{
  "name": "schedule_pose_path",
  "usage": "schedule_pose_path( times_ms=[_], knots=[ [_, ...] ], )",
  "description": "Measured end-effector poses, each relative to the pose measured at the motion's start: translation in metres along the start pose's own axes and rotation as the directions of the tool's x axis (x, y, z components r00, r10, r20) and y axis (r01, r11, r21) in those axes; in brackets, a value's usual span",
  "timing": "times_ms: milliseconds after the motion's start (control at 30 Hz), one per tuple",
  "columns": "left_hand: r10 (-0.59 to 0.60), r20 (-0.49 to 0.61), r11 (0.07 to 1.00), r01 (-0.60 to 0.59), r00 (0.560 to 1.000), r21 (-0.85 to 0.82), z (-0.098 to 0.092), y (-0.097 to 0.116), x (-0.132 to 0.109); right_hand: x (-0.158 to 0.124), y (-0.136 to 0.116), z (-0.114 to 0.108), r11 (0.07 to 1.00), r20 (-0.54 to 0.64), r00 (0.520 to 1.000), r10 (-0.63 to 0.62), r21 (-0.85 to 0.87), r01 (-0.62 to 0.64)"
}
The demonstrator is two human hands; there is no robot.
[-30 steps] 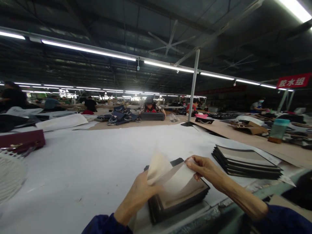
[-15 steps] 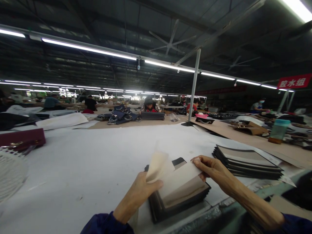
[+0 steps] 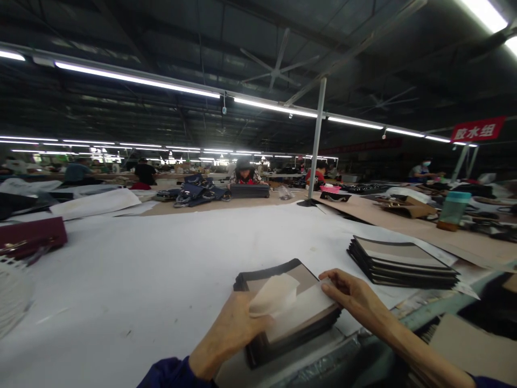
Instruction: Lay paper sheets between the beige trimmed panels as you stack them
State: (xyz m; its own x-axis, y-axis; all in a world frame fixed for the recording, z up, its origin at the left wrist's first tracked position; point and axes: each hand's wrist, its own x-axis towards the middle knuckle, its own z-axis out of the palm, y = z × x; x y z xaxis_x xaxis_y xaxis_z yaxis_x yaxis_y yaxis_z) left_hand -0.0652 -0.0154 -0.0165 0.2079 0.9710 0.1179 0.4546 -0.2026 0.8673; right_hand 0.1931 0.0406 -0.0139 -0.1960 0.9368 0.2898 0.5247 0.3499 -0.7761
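Observation:
A stack of taupe panels with dark edges (image 3: 259,281) lies in front of me on the white-covered table. My left hand (image 3: 232,328) is closed on a bunch of thin cream-white strips (image 3: 275,295), whose loose ends curl over the stack. One pale translucent strip (image 3: 305,311) lies across the top panel, reaching from my left thumb to my right fingers. My right hand (image 3: 355,296) pinches its far end by the stack's right edge. To the right stands a second stack of similar panels (image 3: 404,253).
A white plastic basket (image 3: 14,296) and a maroon leather-like piece (image 3: 34,236) are at the left. Dark blue pieces (image 3: 197,191) lie at the far edge. A metal post (image 3: 317,140) rises behind, with a bottle (image 3: 453,211) to its right. A co-worker (image 3: 245,175) sits opposite.
The pale strip has come down from above the stack onto the top panel. The bunch in my left hand has tipped lower, and the view has shifted slightly.

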Motion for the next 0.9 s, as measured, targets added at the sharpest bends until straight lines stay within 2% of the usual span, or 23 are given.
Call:
schedule_pose_path(
  times_ms=[200,333,533,900],
  knots=[
    [0.008,0.008,0.996,-0.009,1.000,0.085,0.002,-0.008,0.000,0.002,0.004,-0.002,0.999,0.059,0.998,-0.003,-0.045,0.006],
    [0.022,0.016,0.990,-0.024,1.000,0.138,0.004,-0.011,0.001,0.003,0.006,-0.003,0.996,0.043,0.999,-0.011,-0.093,0.015],
    [0.020,0.025,0.980,-0.025,0.999,0.198,0.003,-0.005,0.001,0.009,0.007,-0.008,0.999,0.071,0.997,-0.007,-0.038,0.009],
    [-0.010,0.082,0.999,0.008,0.997,0.034,0.000,0.002,0.000,0.009,0.019,-0.004,1.000,0.081,0.997,0.005,-0.026,-0.003]
  ],
)
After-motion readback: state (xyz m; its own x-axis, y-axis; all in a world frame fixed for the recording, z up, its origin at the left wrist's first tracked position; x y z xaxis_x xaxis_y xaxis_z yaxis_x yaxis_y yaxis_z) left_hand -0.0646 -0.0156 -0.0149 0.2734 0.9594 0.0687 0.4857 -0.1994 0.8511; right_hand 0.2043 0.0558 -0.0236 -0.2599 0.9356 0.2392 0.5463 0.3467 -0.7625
